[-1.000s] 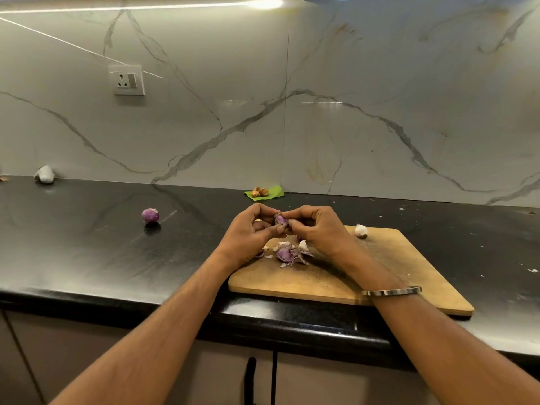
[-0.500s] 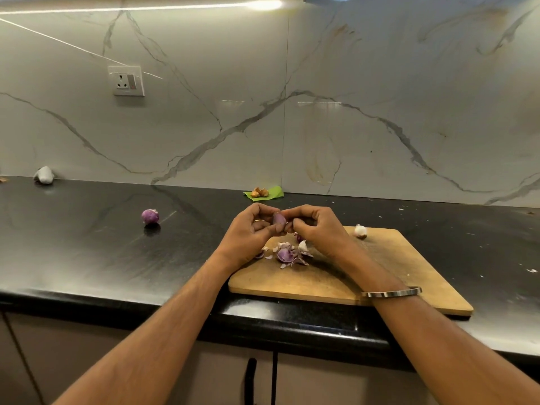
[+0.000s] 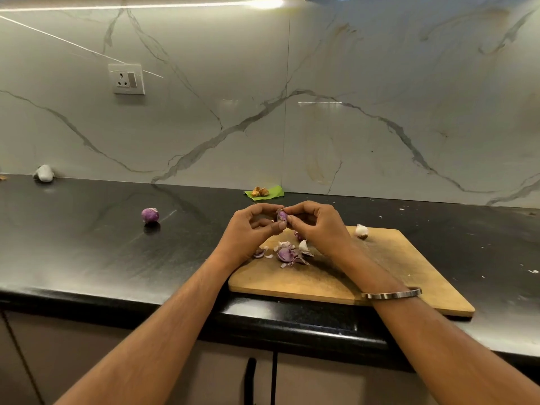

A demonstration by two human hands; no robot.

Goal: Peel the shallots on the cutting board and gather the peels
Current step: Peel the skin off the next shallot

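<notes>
Small purple half-peeled shallot (image 3: 281, 216) held up between both hands above the far-left part of the rectangular wooden cutting board (image 3: 380, 276): left hand (image 3: 251, 232) at its 9 o'clock, fingers curled, thumb and index pinching it; right hand (image 3: 318, 226) at its 3 o'clock, fingertips pinching its top end, steel bangle (image 3: 391, 294) on that wrist. Hands together, both clamped on the shallot, clear of the board. Loose round purple shallot (image 3: 150, 215) sits alone on the black stone counter (image 3: 87, 252), well apart at 9 o'clock of the hands, open counter all round it. Pile of purple-white peels (image 3: 287, 254) lies on the board at 6 o'clock of the hands, near the board's left edge. White garlic-like bulb (image 3: 361, 230) at the board's far edge, 3 o'clock of the right hand. Board's near edge lies close to the counter's front edge. Held shallot looks glossy purple with a dry brownish tip.
</notes>
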